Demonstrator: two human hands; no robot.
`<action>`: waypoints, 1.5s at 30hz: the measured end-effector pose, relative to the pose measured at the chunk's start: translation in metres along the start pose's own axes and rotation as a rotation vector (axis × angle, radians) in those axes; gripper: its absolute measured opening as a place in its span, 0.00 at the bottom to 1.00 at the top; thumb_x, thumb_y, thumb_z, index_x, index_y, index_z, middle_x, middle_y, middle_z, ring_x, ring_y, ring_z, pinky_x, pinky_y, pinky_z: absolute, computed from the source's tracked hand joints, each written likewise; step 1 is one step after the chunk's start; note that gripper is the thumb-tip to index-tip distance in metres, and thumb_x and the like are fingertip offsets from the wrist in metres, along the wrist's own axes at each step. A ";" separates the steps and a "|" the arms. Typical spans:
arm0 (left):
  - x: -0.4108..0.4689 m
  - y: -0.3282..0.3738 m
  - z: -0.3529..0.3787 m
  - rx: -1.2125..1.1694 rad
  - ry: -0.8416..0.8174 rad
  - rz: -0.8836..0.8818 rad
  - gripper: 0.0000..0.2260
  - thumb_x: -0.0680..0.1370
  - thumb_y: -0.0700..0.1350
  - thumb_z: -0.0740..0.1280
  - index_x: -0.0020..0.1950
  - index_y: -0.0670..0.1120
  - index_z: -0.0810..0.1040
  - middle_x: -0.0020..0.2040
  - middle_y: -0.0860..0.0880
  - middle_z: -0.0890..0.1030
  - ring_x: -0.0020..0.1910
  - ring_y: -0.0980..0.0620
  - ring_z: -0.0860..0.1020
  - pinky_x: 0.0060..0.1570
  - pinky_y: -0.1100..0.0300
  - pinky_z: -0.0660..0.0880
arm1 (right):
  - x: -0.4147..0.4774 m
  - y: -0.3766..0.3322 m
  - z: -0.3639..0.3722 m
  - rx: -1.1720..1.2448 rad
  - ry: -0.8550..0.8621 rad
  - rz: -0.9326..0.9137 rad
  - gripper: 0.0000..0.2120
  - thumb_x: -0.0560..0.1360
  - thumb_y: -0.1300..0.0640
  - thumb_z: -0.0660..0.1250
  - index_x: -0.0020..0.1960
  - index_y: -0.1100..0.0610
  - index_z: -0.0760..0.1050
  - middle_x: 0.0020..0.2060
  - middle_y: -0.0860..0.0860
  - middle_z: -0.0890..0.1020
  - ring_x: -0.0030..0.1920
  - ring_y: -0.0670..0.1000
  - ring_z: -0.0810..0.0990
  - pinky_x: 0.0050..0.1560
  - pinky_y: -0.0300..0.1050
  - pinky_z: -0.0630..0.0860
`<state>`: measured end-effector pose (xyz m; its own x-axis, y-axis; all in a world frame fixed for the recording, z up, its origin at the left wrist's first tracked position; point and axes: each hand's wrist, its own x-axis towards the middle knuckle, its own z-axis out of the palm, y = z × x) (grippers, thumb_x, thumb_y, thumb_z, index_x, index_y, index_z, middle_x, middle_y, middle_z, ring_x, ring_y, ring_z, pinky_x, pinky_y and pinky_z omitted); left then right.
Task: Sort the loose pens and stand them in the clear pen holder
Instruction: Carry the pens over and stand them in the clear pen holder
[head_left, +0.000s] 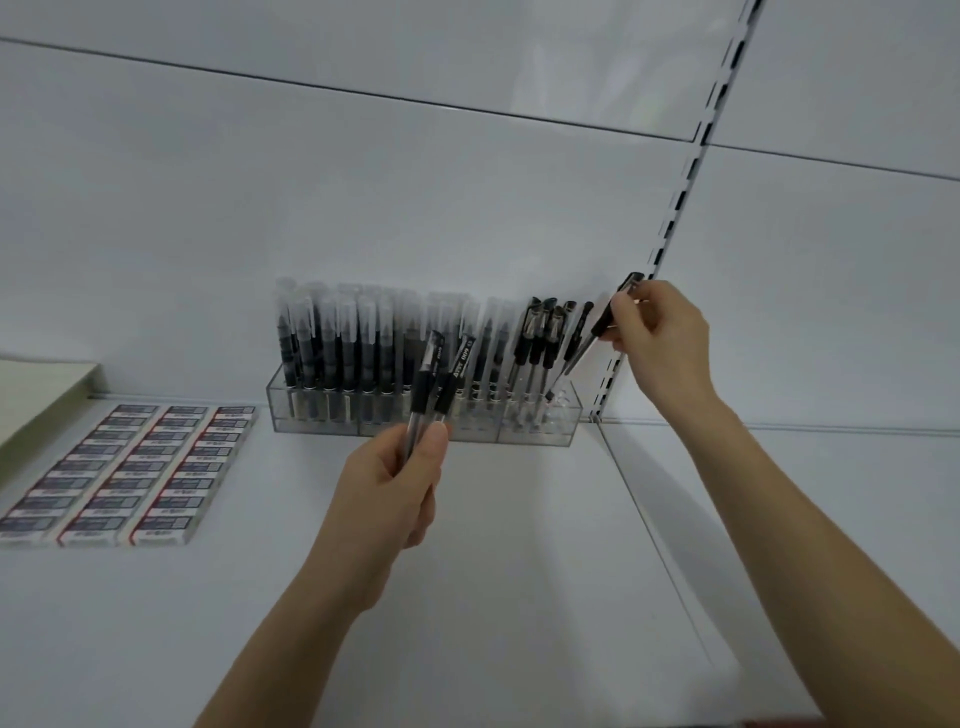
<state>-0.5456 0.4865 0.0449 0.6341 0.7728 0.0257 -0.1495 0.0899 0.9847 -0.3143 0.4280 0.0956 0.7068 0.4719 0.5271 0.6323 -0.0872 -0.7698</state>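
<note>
A clear pen holder (563, 423) stands on the white shelf against the back wall. Its left and middle sections hold several upright pens with frosted caps (332, 332); the right section holds several black-capped pens (540, 332). My left hand (395, 483) is in front of the holder, closed around two black-capped pens (439, 379) that point up. My right hand (660, 338) pinches one black pen (602, 325) near its cap; the pen slants down with its tip in the holder's right end.
A tray of small boxed erasers (135, 473) lies in rows at the left of the shelf (519, 571). A pale board edge (41, 395) sits at far left. A slotted upright rail (675, 202) runs up the wall behind my right hand.
</note>
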 end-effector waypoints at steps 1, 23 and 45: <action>0.000 0.000 0.000 -0.003 0.000 -0.006 0.17 0.78 0.46 0.60 0.51 0.31 0.71 0.28 0.48 0.62 0.19 0.57 0.57 0.19 0.69 0.55 | 0.002 0.001 0.001 -0.017 -0.003 -0.014 0.03 0.77 0.56 0.60 0.47 0.55 0.72 0.36 0.53 0.81 0.32 0.38 0.80 0.45 0.47 0.77; -0.004 0.002 0.004 0.060 0.036 0.071 0.09 0.78 0.42 0.60 0.42 0.38 0.74 0.23 0.51 0.75 0.18 0.58 0.62 0.19 0.68 0.58 | -0.011 0.014 0.006 -0.026 -0.016 0.053 0.08 0.75 0.54 0.65 0.43 0.59 0.77 0.31 0.51 0.81 0.30 0.45 0.80 0.41 0.44 0.79; -0.005 -0.003 -0.005 0.029 0.105 0.019 0.10 0.79 0.45 0.58 0.48 0.42 0.77 0.26 0.50 0.62 0.19 0.57 0.58 0.18 0.68 0.55 | -0.006 -0.027 0.014 0.200 -0.044 0.026 0.03 0.75 0.57 0.66 0.43 0.52 0.74 0.33 0.50 0.81 0.36 0.54 0.82 0.46 0.55 0.80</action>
<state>-0.5523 0.4852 0.0410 0.5483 0.8358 0.0277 -0.1377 0.0575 0.9888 -0.3401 0.4399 0.1085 0.7050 0.5098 0.4931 0.5351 0.0740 -0.8415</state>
